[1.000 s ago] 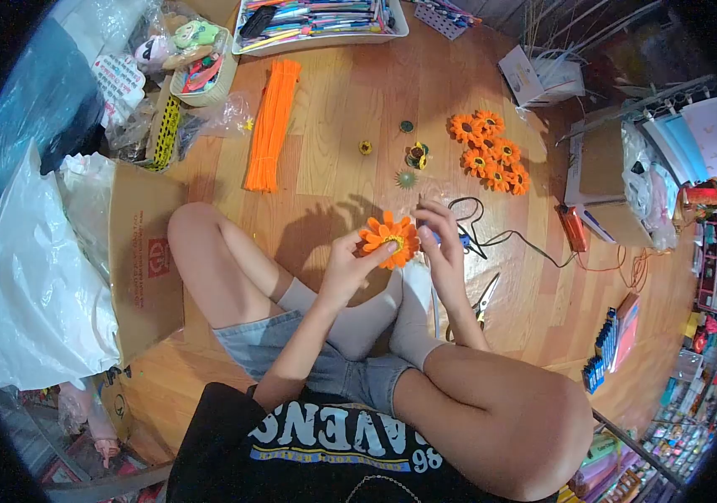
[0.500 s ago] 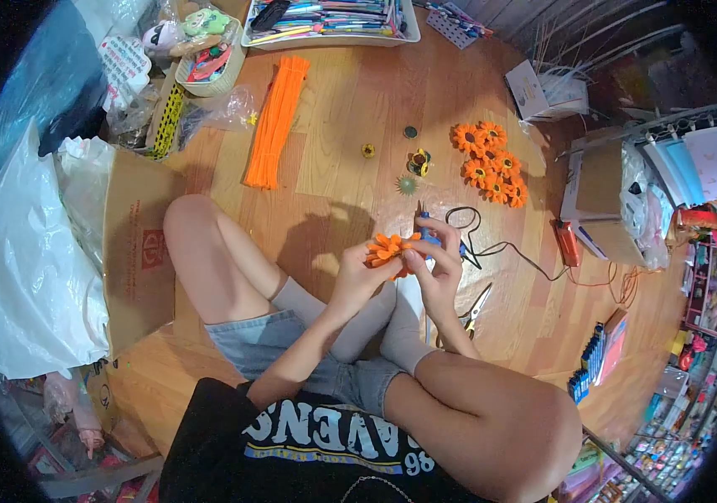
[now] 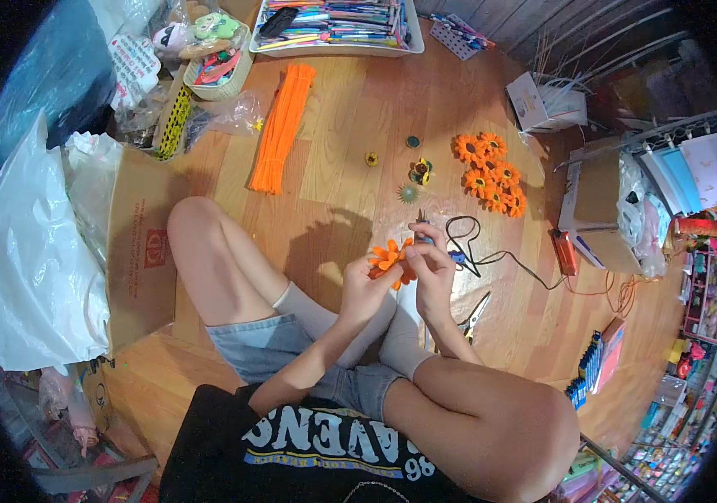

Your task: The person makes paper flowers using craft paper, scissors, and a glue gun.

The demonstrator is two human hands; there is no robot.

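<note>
An orange pipe-cleaner flower (image 3: 389,254) is held between both hands above my crossed shins. My left hand (image 3: 364,291) pinches its left and lower petals. My right hand (image 3: 434,277) grips its right edge with thumb and fingertips, partly hiding the petals there. Just behind the right fingers lies a blue glue gun (image 3: 456,256), mostly covered by the hand, its dark nozzle pointing away from me. Farther off on the floor sits a group of finished orange flowers (image 3: 492,174) with dark centres. A bundle of orange pipe cleaners (image 3: 283,130) lies at the far left.
Scissors (image 3: 477,312) lie right of my right wrist. A black cord (image 3: 509,247) runs to a red power strip (image 3: 564,251). Small round pieces (image 3: 420,172) are scattered ahead. A cardboard box (image 3: 144,251) stands left; a white tray of pipe cleaners (image 3: 337,42) is at the back.
The view has shifted slightly, so the floor items sit a little lower. My fingers have moved a little on the flower, and its petals look turned slightly. Both hands keep their hold.
</note>
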